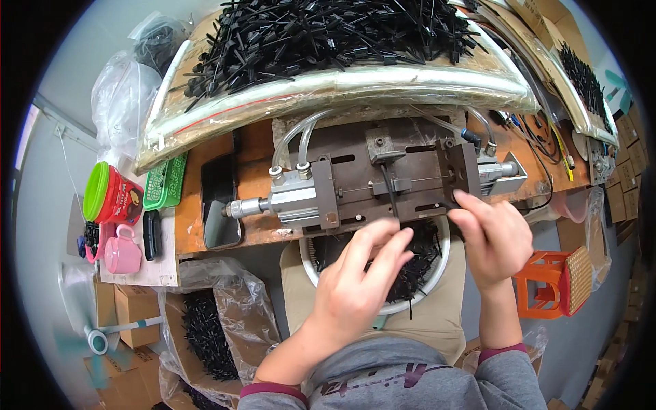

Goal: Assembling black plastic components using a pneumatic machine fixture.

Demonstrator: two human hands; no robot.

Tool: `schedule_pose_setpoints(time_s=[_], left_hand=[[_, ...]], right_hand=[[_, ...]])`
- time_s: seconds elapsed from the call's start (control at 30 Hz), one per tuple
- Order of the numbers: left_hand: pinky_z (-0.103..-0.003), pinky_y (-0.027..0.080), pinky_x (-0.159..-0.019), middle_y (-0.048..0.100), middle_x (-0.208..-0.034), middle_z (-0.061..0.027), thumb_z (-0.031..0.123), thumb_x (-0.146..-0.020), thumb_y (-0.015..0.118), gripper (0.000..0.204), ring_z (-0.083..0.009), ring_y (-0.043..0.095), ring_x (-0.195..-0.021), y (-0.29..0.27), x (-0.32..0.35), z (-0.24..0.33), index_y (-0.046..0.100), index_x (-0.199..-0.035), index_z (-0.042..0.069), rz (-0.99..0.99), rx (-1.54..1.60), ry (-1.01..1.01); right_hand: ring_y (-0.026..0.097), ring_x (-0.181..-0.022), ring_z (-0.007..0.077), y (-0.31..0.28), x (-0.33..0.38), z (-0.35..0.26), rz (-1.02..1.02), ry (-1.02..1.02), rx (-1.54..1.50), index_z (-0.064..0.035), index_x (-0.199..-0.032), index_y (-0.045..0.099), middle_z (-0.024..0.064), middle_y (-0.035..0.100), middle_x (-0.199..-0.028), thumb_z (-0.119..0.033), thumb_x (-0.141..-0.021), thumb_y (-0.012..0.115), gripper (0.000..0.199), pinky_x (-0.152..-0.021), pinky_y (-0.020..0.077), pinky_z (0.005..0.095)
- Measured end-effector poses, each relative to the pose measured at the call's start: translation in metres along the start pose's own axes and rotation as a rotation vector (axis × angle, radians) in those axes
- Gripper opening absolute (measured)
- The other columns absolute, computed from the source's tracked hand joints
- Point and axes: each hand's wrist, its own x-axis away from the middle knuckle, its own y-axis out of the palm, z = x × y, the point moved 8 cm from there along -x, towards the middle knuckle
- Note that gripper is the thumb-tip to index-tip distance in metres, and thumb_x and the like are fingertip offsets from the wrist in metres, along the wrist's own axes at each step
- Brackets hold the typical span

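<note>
A brown metal fixture (424,174) with a silver pneumatic cylinder (295,203) at the left and another at the right lies across the bench before me. A thin black plastic strip (390,188) spans its middle and slants down toward me. My left hand (355,283) has curled fingers, their tips at the strip's lower end. My right hand (497,236) is closed in a pinch beside the fixture's right block (459,171); anything between its fingertips is too dark to make out. Below the hands, a white basin (445,263) of loose black parts (417,270) rests on my lap.
Black parts (328,41) heap on a plastic-covered board (342,85) beyond the fixture. At left are a dark phone-like slab (220,205), green basket (165,181), red tub (119,195) and pink mug (124,251). An orange stool (547,283) stands right; a lined carton (239,307) sits lower left.
</note>
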Motion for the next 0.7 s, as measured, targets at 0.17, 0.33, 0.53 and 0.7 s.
schedule_pose_setpoints(time_s=[0.17,0.33,0.53,0.7], left_hand=[[-0.031,0.058,-0.071,0.065,-0.134,-0.0178,0.008,-0.08,0.078,0.024,-0.0215,0.071,-0.076,0.032,0.0,-0.011,0.071,-0.101,-0.001,-0.141,-0.32,0.127],[-0.031,0.057,-0.067,0.068,-0.129,-0.0177,0.012,-0.081,0.077,0.024,-0.0219,0.072,-0.072,0.041,-0.009,-0.017,0.071,-0.101,0.0,-0.222,-0.442,0.101],[-0.032,0.057,-0.061,0.069,-0.127,-0.018,0.013,-0.08,0.079,0.025,-0.0235,0.07,-0.062,0.041,-0.015,-0.017,0.072,-0.101,0.001,-0.295,-0.435,0.062],[-0.032,0.057,-0.06,0.069,-0.127,-0.0176,0.013,-0.08,0.079,0.025,-0.0238,0.069,-0.061,0.041,-0.017,-0.014,0.072,-0.102,0.002,-0.329,-0.461,0.059]], right_hand=[[0.046,-0.06,0.0105,-0.009,0.021,0.037,0.026,0.592,-0.321,0.0004,-0.085,0.065,0.0038,0.058,-0.071,-0.013,-0.099,0.062,0.02,-0.057,0.0344,0.0261],[0.04,-0.07,0.0079,0.004,0.036,0.042,-0.075,0.88,-0.746,0.0039,-0.104,0.061,0.0028,0.053,-0.084,-0.032,-0.099,0.041,0.041,-0.063,0.0295,0.0227],[0.06,-0.08,0.0093,0.006,0.031,0.022,-0.157,0.976,-0.886,0.0077,-0.129,0.058,0.0091,0.064,-0.099,-0.001,-0.096,0.056,0.034,-0.07,0.0479,0.0213],[0.072,-0.081,0.017,0.004,0.033,0.025,-0.015,0.864,-0.967,0.0065,-0.115,0.06,0.0192,0.071,-0.106,0.006,-0.091,0.069,0.026,-0.07,0.0572,0.0241]])
